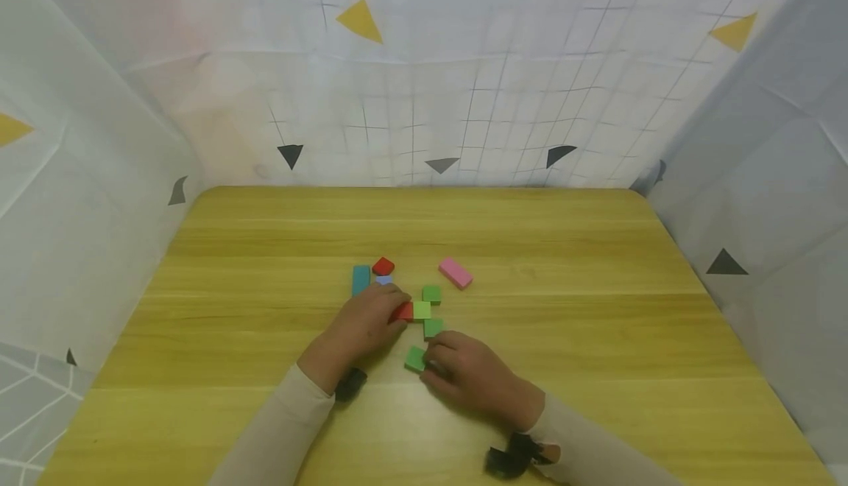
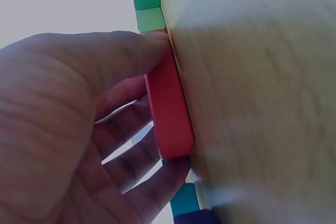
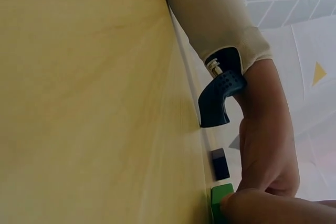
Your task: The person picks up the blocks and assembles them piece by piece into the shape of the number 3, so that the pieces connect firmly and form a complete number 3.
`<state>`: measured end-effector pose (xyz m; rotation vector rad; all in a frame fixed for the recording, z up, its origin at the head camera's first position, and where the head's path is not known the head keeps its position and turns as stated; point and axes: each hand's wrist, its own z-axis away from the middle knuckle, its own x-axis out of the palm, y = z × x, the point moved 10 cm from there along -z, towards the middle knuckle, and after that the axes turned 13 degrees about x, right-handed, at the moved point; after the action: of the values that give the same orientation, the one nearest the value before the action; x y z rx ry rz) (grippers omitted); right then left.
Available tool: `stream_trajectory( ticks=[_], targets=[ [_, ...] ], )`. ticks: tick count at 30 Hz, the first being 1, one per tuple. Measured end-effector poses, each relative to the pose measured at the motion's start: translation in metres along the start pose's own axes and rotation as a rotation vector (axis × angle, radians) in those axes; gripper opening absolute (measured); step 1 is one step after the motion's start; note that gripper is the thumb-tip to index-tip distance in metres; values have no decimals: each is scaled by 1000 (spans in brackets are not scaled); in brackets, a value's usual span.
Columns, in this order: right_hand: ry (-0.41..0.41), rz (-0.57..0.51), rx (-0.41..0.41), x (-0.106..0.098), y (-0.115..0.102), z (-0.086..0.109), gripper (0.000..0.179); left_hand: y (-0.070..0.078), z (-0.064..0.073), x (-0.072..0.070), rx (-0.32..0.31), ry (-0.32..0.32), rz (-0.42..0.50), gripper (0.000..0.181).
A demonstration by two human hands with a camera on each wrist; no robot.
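My left hand holds a long red block that lies on the table, thumb on its near side and fingers behind. The red block's end meets a light green block. Green blocks sit at that light green block's far side and near side. Closer to me, my right hand pinches another green block at the tips of its thumb and fingers. In the right wrist view the thumb covers part of this green block.
Past my left hand are a teal block, a small red block and a partly hidden blue block. A pink block lies farther right. Patterned cloth hangs behind the wooden table.
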<state>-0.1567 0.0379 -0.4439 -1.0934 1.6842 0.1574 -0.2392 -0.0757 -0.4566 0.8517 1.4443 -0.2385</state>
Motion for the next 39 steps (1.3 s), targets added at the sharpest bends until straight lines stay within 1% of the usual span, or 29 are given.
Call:
stream_trajectory(
  ticks=[3,9,22,30,33,39],
  targets=[
    [12,11,17,-2,4,4,12,1,0,0,5,0,0,32],
    [46,6,24,-10,7,9,16,1,-1,0,10,-3,10,33],
    [36,7,61,-14,18,13,20,1,1,1,-3,-12,6,35],
    [48,-3,62,-13,22,13,19,1,0,0,4,-8,18,36],
    [49,-4,62,-13,23,13,19,1,0,1,-7,-22,22,37],
    [56,1,65,-13,26,13,18,1,0,0,-10,-21,24,36]
  ],
)
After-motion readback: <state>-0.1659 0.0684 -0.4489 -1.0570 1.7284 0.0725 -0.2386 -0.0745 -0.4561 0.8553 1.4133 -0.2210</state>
